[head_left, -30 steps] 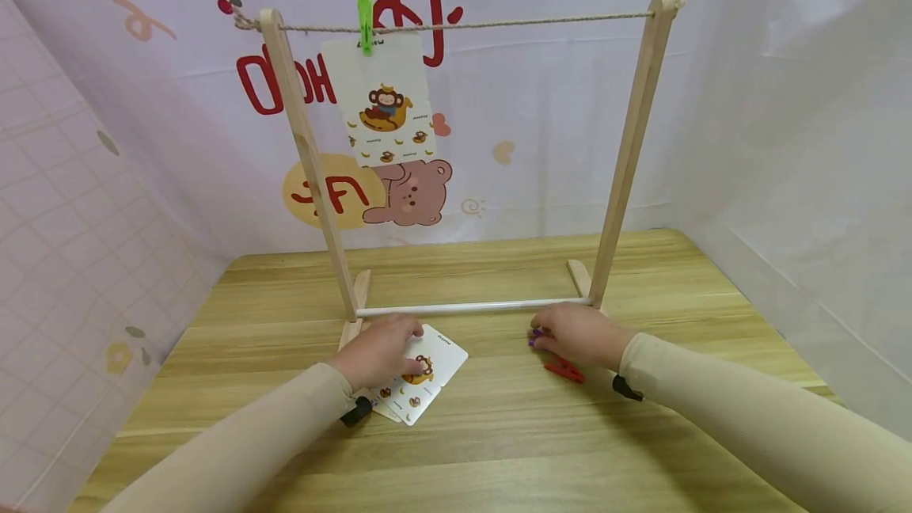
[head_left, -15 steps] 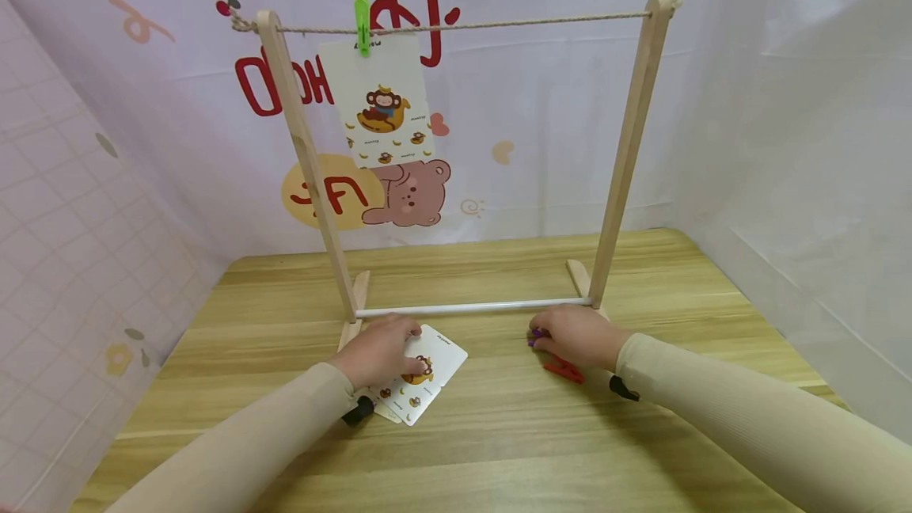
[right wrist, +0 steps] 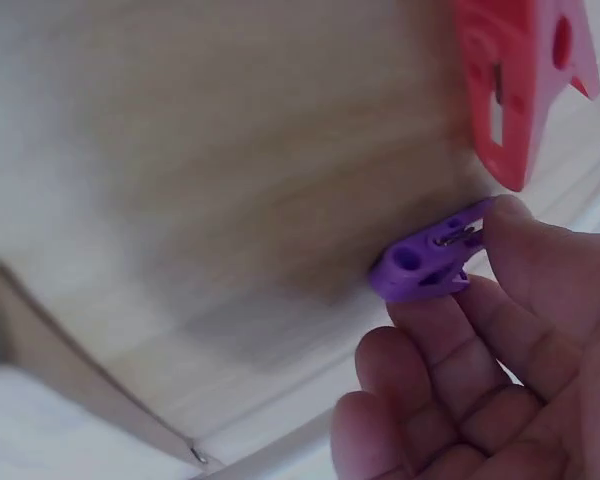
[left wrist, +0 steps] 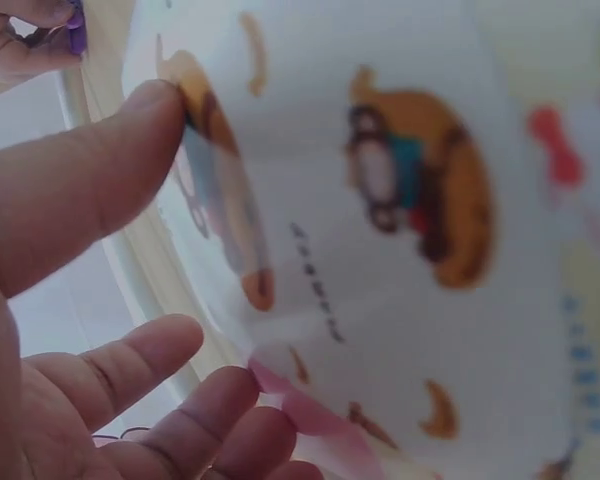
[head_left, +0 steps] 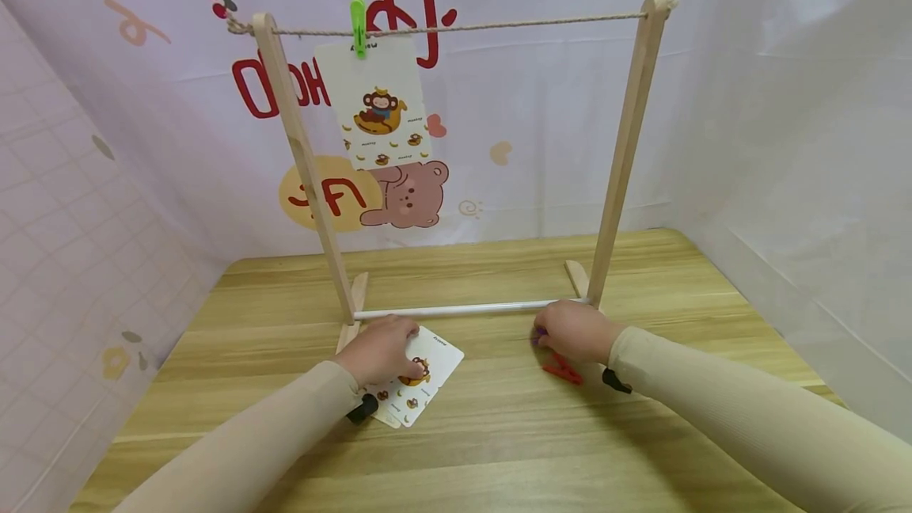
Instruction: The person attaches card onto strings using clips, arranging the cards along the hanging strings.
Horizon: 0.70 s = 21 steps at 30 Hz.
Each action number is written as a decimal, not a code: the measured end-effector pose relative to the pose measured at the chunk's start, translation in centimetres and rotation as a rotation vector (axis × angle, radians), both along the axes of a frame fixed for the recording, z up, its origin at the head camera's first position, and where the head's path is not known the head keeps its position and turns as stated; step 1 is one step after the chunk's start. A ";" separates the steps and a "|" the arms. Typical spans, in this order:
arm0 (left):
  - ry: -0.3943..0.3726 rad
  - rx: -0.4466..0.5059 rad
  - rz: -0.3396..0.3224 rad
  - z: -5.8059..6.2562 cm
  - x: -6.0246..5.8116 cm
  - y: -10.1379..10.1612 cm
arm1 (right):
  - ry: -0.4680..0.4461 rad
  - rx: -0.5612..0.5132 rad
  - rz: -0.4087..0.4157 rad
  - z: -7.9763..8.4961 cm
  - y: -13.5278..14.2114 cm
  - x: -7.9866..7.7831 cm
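Note:
At the left of the table my left hand (head_left: 378,351) holds a white monkey card (head_left: 436,361), thumb on its printed face and fingers at its edge. Another card (head_left: 388,416) pokes out beneath. In the left wrist view the card (left wrist: 420,330) fills much of the picture, blurred. My right hand (head_left: 579,331) pinches a small purple clothespin (right wrist: 425,262) between thumb and fingers, low over the table. Just beside it lies a red clothespin (head_left: 563,371). A similar card (head_left: 378,77) hangs from the rope (head_left: 499,25) by a green clothespin (head_left: 359,26).
A wooden frame with a left post (head_left: 302,149) and right post (head_left: 627,149) carries the rope. Its white crossbar (head_left: 463,309) runs low behind both hands. Printed white cloth (head_left: 541,141) surrounds the wooden table (head_left: 492,450).
My right hand has shifted slightly, and its fingers now cover more of the purple clothespin. The left hand stays at the card. The head view has drifted a little.

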State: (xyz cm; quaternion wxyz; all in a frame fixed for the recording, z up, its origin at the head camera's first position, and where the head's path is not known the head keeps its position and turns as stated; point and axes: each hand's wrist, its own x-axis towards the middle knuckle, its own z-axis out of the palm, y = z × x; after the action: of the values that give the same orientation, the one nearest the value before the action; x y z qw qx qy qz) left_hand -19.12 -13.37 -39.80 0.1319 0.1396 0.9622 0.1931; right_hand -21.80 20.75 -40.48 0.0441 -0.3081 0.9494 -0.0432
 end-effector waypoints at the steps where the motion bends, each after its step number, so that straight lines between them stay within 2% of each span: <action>1: -0.010 0.001 0.004 0.1 0.0 0.1 | 0.008 0.009 0.002 0.0 0.0 0.0; 7: -0.018 -0.013 0.007 0.1 -0.4 0.3 | 0.038 0.024 0.035 0.1 0.0 0.0; 15: 0.024 -0.047 -0.005 -0.4 -0.5 0.7 | 0.024 0.005 0.043 0.8 -0.4 0.3; 21: 0.008 -0.056 0.003 -0.3 -0.7 0.9 | -0.007 -0.005 0.030 0.7 -0.6 0.2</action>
State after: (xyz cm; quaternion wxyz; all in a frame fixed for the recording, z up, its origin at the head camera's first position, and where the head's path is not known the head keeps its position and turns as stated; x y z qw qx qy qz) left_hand -19.83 -12.46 -40.12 0.1315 0.1352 0.9679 0.1658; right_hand -21.57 20.14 -39.75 0.0473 -0.3222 0.9444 -0.0462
